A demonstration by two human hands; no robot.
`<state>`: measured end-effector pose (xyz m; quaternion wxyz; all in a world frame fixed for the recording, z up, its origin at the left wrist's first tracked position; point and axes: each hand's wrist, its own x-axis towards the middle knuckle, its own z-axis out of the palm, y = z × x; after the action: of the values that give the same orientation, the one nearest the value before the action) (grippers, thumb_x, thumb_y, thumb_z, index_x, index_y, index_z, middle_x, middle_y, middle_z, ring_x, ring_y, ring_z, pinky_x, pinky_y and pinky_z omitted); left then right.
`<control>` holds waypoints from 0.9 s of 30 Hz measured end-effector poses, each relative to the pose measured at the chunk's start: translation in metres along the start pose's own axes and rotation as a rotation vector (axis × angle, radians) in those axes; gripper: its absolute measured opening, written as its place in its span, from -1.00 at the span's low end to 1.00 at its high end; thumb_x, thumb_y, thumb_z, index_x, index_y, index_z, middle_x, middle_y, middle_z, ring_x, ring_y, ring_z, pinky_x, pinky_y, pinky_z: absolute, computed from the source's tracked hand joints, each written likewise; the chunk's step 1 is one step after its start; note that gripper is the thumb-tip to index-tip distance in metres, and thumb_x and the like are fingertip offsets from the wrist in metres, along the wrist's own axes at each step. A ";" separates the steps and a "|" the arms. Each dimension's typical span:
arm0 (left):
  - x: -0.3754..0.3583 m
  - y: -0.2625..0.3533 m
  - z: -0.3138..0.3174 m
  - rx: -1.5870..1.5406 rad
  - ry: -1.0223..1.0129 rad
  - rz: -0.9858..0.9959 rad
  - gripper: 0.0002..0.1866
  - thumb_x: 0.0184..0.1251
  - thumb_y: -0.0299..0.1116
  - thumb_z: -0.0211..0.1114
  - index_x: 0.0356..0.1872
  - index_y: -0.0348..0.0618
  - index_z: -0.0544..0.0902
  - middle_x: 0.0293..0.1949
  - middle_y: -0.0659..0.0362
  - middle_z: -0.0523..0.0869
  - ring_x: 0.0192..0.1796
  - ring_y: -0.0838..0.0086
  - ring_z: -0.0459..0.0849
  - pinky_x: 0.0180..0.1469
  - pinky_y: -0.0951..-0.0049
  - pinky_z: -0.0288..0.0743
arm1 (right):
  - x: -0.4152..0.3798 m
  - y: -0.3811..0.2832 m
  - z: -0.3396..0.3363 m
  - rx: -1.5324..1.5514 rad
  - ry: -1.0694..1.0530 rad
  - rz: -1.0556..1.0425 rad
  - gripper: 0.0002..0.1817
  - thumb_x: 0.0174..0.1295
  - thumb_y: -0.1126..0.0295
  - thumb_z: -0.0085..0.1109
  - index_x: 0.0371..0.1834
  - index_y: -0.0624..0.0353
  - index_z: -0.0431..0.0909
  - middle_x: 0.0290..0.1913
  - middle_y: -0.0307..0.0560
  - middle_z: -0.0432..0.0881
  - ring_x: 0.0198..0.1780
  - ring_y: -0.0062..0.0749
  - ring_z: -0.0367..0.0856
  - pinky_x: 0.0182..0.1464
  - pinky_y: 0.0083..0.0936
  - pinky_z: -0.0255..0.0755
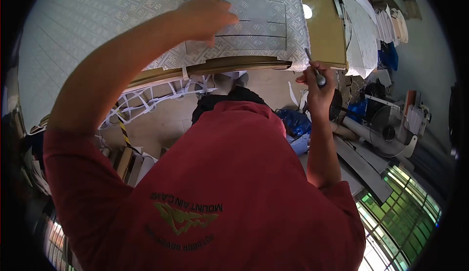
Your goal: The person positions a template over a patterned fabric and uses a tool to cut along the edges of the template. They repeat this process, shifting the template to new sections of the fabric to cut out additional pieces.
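My left hand (207,19) reaches over the pale, geometric-patterned fabric (132,7) on the table, fingers apart and nothing in them. Under and beside its fingertips lies a rectangular panel (259,29) of the same pattern, crossed by dark straight lines. To the right, just off the table's front corner, my right hand (321,83) is closed round a slim metal tool (321,80) with a grey rounded handle. Its thin shaft points up toward the fabric's corner; I cannot tell whether it is an awl or a screwdriver.
A brown wooden edge (234,65) runs along the table's front. White straps (146,102) hang beneath it at left. A tan surface (322,21) adjoins on the right. Lower right stand a fan (389,131) and long boards (359,166); a blue plastic bag (294,121) sits on the floor.
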<state>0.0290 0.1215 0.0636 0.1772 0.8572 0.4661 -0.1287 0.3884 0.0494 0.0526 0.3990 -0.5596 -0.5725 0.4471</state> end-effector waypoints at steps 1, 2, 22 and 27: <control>-0.003 0.011 0.003 0.016 -0.004 0.007 0.00 -0.10 -0.26 0.75 0.52 0.17 0.51 0.55 0.04 0.46 0.53 0.06 0.46 0.49 0.11 0.46 | -0.002 0.002 0.005 0.001 -0.009 -0.002 -0.80 0.57 0.56 0.13 0.17 0.32 0.57 -0.14 -0.06 0.73 -0.25 -0.51 0.79 -0.17 -0.51 0.73; -0.005 0.026 0.007 -0.026 0.114 0.022 -0.10 0.03 -0.15 0.68 0.50 0.10 0.53 0.52 0.02 0.50 0.54 0.05 0.46 0.52 0.05 0.39 | -0.002 0.004 0.008 0.016 -0.022 0.003 -0.78 0.58 0.57 0.11 0.21 0.32 0.57 -0.09 0.02 0.78 -0.23 -0.49 0.81 -0.16 -0.51 0.73; 0.023 0.069 0.071 -0.038 0.630 -0.370 -0.42 0.49 0.15 0.30 0.42 0.17 0.62 0.58 0.17 0.48 0.64 0.05 0.32 0.59 -0.36 0.06 | 0.071 0.036 0.001 0.082 -0.311 -0.184 -0.85 0.55 0.62 0.17 0.10 0.28 0.55 -0.03 0.03 0.77 -0.03 -0.34 0.81 0.00 -0.42 0.73; 0.051 0.058 0.052 -0.083 0.589 -0.526 -0.41 0.53 0.10 0.29 0.49 0.16 0.55 0.65 0.12 0.37 0.69 -0.02 0.22 0.61 -0.39 0.01 | 0.074 0.049 -0.004 0.192 -0.286 -0.184 -0.86 0.49 0.61 0.25 0.04 0.27 0.60 -0.09 -0.03 0.82 -0.09 -0.40 0.82 -0.05 -0.47 0.67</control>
<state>0.1020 0.1087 0.0071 0.0314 0.7008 0.7055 0.1004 0.4025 0.1218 0.0036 0.4043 -0.3951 -0.6267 0.5363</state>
